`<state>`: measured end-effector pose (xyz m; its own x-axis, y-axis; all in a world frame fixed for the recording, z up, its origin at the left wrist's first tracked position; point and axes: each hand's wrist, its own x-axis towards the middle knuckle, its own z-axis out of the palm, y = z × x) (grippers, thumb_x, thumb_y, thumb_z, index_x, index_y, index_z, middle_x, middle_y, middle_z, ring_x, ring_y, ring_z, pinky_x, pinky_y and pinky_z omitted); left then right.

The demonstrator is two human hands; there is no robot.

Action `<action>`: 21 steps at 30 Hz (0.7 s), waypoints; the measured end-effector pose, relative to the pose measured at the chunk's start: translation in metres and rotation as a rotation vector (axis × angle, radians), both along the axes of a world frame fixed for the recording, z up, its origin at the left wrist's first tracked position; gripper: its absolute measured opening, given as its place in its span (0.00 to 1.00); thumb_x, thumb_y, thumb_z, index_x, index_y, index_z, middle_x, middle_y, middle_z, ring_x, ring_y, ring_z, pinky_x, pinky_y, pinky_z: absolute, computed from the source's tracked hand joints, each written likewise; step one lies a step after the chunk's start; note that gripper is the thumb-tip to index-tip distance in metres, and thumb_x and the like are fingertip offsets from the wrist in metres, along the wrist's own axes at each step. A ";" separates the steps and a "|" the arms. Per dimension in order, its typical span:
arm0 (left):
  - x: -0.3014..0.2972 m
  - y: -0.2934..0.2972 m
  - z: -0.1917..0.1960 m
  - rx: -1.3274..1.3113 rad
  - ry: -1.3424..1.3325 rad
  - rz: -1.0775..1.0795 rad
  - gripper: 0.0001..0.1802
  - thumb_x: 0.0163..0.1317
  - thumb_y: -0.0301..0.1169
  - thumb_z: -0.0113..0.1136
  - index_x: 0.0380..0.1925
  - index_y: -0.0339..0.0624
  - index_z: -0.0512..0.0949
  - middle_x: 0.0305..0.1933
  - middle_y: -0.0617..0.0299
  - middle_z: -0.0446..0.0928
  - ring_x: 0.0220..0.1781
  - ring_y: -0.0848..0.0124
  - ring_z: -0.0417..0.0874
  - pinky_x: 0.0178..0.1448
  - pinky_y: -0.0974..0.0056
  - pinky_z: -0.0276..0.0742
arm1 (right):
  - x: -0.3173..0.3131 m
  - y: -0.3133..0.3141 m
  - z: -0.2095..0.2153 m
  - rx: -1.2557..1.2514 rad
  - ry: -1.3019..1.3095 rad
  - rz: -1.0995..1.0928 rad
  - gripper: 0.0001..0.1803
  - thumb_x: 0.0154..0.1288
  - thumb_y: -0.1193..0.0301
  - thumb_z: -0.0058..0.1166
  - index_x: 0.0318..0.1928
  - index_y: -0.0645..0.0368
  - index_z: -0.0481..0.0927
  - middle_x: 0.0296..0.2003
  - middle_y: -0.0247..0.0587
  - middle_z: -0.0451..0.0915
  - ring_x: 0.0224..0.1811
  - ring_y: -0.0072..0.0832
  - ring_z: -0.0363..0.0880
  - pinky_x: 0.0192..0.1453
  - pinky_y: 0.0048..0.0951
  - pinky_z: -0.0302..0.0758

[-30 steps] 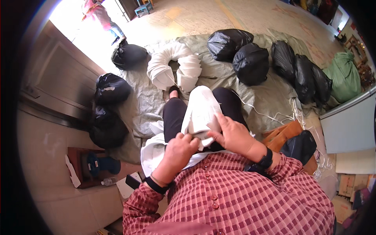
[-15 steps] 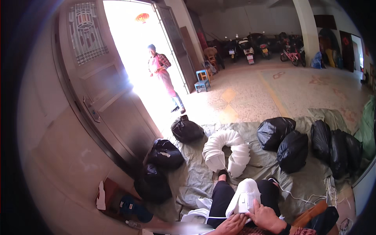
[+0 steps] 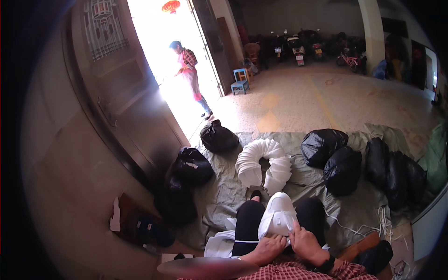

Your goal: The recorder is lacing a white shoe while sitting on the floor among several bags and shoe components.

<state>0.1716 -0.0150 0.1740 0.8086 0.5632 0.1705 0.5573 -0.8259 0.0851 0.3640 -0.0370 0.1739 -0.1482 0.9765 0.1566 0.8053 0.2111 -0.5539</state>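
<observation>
White piece (image 3: 278, 218), domed, rounded far end, hands (image 3: 267, 248) (image 3: 306, 244) pinching its near edge

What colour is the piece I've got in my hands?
The piece is white; the head view shows it best.

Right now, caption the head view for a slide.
Left hand and right hand at a white shoe upper; beyond, a white stack and black bags on a tarp.
</observation>
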 end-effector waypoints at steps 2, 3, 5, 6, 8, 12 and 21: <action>-0.001 -0.006 0.000 0.000 -0.007 0.015 0.13 0.57 0.30 0.58 0.42 0.37 0.77 0.42 0.57 0.79 0.45 0.62 0.83 0.47 0.60 0.80 | -0.003 -0.003 -0.001 -0.009 -0.006 0.007 0.29 0.75 0.63 0.51 0.66 0.73 0.63 0.35 0.67 0.82 0.33 0.61 0.84 0.37 0.56 0.82; 0.000 -0.005 -0.003 0.041 -0.082 -0.011 0.13 0.57 0.30 0.58 0.41 0.37 0.77 0.41 0.57 0.79 0.45 0.62 0.83 0.47 0.60 0.79 | -0.002 -0.003 -0.002 -0.001 -0.015 0.006 0.29 0.75 0.63 0.51 0.66 0.73 0.63 0.35 0.67 0.82 0.33 0.61 0.84 0.37 0.56 0.82; 0.000 -0.003 -0.005 0.042 -0.149 -0.055 0.12 0.58 0.31 0.57 0.40 0.37 0.77 0.40 0.57 0.78 0.46 0.61 0.82 0.48 0.59 0.79 | -0.002 -0.005 -0.004 -0.057 -0.016 -0.003 0.29 0.74 0.65 0.51 0.65 0.73 0.62 0.36 0.69 0.81 0.34 0.63 0.83 0.38 0.58 0.81; 0.000 -0.003 -0.010 0.036 -0.122 -0.041 0.11 0.59 0.31 0.57 0.40 0.38 0.77 0.40 0.57 0.78 0.46 0.61 0.82 0.47 0.59 0.79 | -0.001 -0.006 -0.005 -0.109 0.032 -0.002 0.28 0.74 0.65 0.51 0.65 0.72 0.62 0.36 0.70 0.81 0.35 0.64 0.83 0.39 0.59 0.80; 0.000 0.000 -0.015 0.003 -0.074 -0.045 0.10 0.61 0.32 0.55 0.39 0.39 0.77 0.38 0.57 0.77 0.44 0.63 0.81 0.49 0.57 0.77 | -0.001 -0.003 -0.007 -0.133 0.116 0.000 0.28 0.72 0.68 0.51 0.65 0.71 0.62 0.37 0.71 0.81 0.36 0.66 0.82 0.42 0.62 0.80; -0.006 0.002 0.003 0.003 0.117 -0.036 0.14 0.63 0.32 0.54 0.46 0.37 0.78 0.41 0.55 0.79 0.43 0.65 0.80 0.44 0.59 0.76 | -0.006 0.014 -0.005 -0.197 0.211 -0.018 0.27 0.72 0.70 0.50 0.66 0.70 0.62 0.34 0.71 0.81 0.37 0.65 0.82 0.43 0.58 0.80; -0.032 0.013 0.032 -0.158 -0.283 0.446 0.34 0.58 0.39 0.74 0.59 0.29 0.75 0.41 0.51 0.78 0.40 0.55 0.80 0.44 0.55 0.78 | 0.005 0.004 0.011 -0.160 0.013 -0.005 0.30 0.74 0.65 0.50 0.67 0.75 0.65 0.33 0.63 0.83 0.32 0.56 0.84 0.41 0.51 0.82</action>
<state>0.1395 -0.0019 0.2059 0.4201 0.8772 0.2323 0.7878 -0.4796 0.3863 0.3688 -0.0332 0.1848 -0.1421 0.9899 0.0004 0.7986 0.1149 -0.5908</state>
